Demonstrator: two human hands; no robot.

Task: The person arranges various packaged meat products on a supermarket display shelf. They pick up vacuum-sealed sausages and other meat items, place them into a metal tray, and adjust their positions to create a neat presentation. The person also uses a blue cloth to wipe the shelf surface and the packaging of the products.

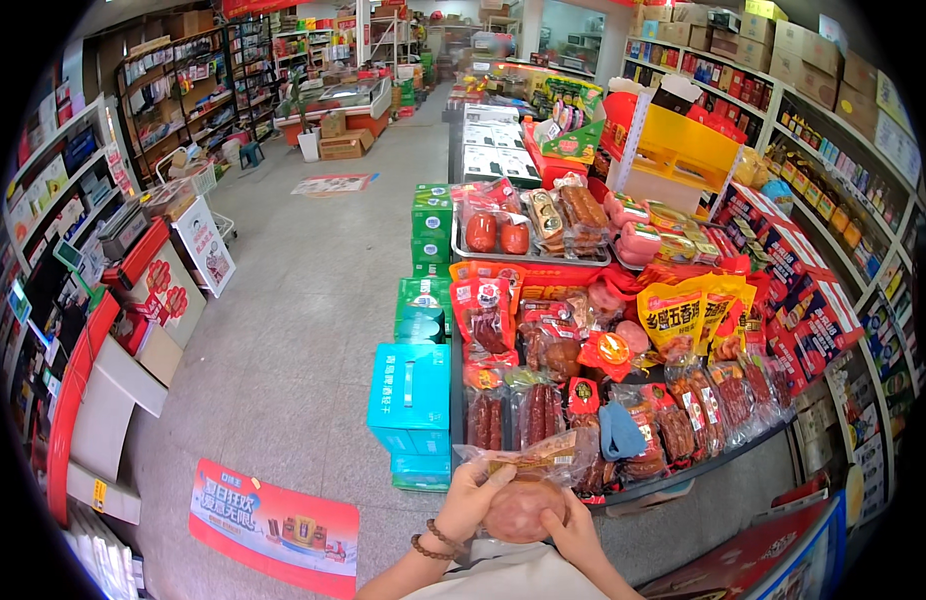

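I'm holding a round vacuum-packed ham [520, 507] at lower centre, my left hand [470, 497] and right hand [573, 530] both curling fingers around its sides, equally near, its clear bag top [528, 455] trailing upward toward the sausage display table [683, 470].

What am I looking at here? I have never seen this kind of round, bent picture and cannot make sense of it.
One picture, from a wide fisheye camera on a person's head, looking down; that bends straight edges. No machine: the left hand and right hand together hold a round reddish meat piece in a clear plastic bag. Ahead is a grey shop display table piled with red packaged sausages. Turquoise cardboard boxes stand stacked at its left.
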